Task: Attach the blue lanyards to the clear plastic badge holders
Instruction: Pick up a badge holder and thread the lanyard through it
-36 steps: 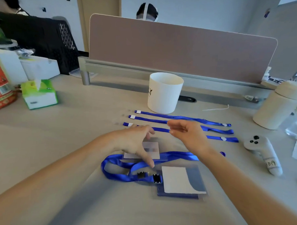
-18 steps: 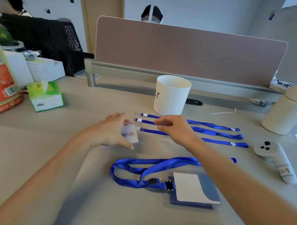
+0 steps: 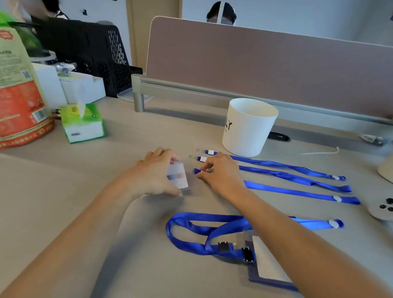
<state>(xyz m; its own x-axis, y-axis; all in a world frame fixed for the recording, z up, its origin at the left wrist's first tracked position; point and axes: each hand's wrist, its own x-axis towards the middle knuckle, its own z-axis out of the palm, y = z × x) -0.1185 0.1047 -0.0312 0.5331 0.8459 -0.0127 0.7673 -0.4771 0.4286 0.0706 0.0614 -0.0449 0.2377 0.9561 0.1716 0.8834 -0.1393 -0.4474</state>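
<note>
On desk [image 3: 55, 210], flat clear holder [image 3: 179, 177] in left fingers [image 3: 159, 151], blue ribbon [image 3: 301, 192] in right fingers [image 3: 210, 163].

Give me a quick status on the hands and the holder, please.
Left hand grips holder. Right hand pinches lanyard end beside it. Cup behind, not in the way.

Both bare arms reach forward from the lower corners and converge ahead of the body. The left hand [image 3: 154, 174] is turned back-up, its fingers and thumb curled round a tilted clear plastic badge holder with a white card insert [image 3: 179, 176]. The right hand [image 3: 221, 174] is just beside it, not touching. Its thumb and forefinger are bent together, pinching the near end of a flat blue fabric lanyard [image 3: 301, 192], and its other fingers are loosely curled.
</note>
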